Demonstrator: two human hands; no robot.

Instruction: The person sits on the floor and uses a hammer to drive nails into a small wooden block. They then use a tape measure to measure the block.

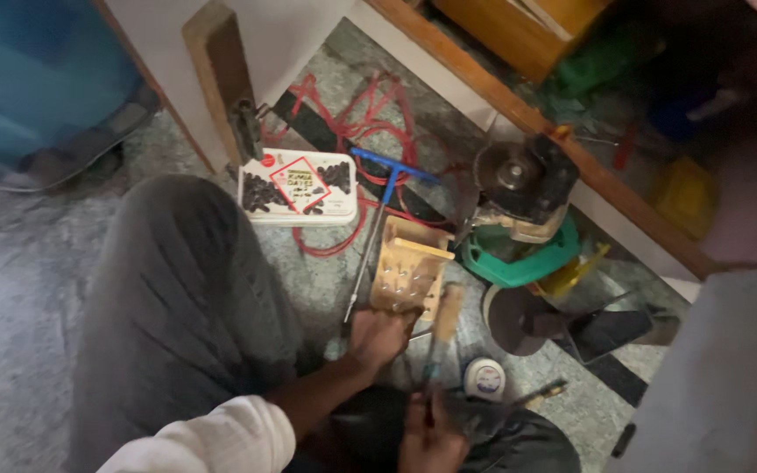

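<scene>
While the left hand (377,337) pins the small wooden block (406,276), the right hand (431,429) grips a wood-handled tool (442,337) beside it, needing steady aim.

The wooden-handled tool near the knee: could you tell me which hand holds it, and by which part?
The right hand grips the wooden-handled tool low on its shaft. The left hand rests on the wooden block.

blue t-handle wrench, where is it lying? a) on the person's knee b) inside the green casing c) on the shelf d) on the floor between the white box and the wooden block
d: the blue T-handle wrench lies on the floor, the white box to one side and the drilled wooden block to the other.
</scene>
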